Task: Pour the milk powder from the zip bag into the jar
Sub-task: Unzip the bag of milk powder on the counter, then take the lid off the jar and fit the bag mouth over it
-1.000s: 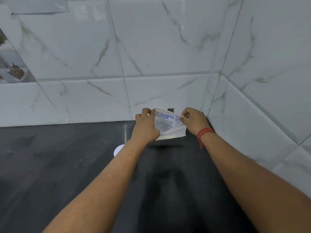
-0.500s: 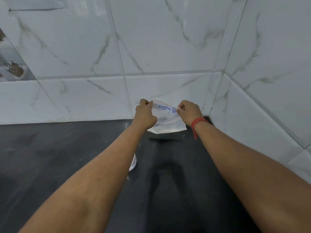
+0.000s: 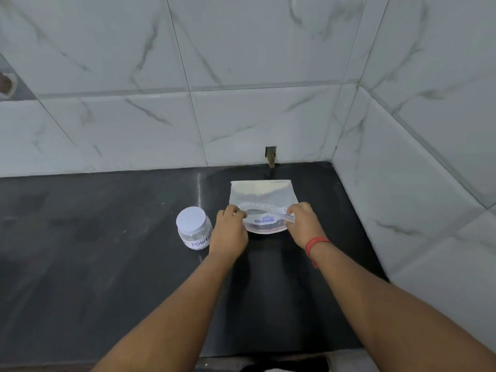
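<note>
Zip bag [image 3: 261, 193] now lowered onto counter [image 3: 107, 264], mouth pulled open; both hands' fingers [image 3: 236, 212] pinch rim; jar [image 3: 193, 231] beside left hand [image 3: 229, 232]

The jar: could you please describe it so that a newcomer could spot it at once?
On the black countertop below the marbled wall tiles, look just left of the left hand, which pinches the zip bag. The jar is small and clear, with a white lid and a handwritten label.

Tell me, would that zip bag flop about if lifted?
Probably floppy: the bag is thin clear film, its mouth bowed open between the left hand and right hand. Likely light, lying nearly flat. Possibly slippery, being glossy.
</note>
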Available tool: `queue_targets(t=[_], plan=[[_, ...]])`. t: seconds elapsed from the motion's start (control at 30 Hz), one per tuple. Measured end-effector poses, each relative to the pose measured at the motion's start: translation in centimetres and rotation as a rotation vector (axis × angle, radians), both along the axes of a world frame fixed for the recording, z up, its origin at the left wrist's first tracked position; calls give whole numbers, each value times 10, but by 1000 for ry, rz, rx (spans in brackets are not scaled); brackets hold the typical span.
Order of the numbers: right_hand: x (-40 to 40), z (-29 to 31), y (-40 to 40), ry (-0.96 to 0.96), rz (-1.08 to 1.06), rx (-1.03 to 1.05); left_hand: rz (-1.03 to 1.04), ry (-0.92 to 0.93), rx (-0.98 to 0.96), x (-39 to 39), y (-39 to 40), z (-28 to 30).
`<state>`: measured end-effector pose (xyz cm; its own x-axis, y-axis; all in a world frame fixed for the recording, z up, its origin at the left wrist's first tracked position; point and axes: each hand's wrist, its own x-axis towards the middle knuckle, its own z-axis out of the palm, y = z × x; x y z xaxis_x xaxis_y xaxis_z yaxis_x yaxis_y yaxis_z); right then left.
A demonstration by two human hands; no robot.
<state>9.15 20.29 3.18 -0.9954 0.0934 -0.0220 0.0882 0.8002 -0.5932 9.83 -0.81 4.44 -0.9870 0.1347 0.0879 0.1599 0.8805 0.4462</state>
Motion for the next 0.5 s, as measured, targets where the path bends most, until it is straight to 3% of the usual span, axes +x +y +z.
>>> queue_targets(t=[0.27, 0.5], plan=[[19, -7, 1, -21, -10, 43, 17, -21, -15, 12, -3, 0], [17, 3, -21, 43, -3, 24, 36, 98, 52, 13, -16, 15]])
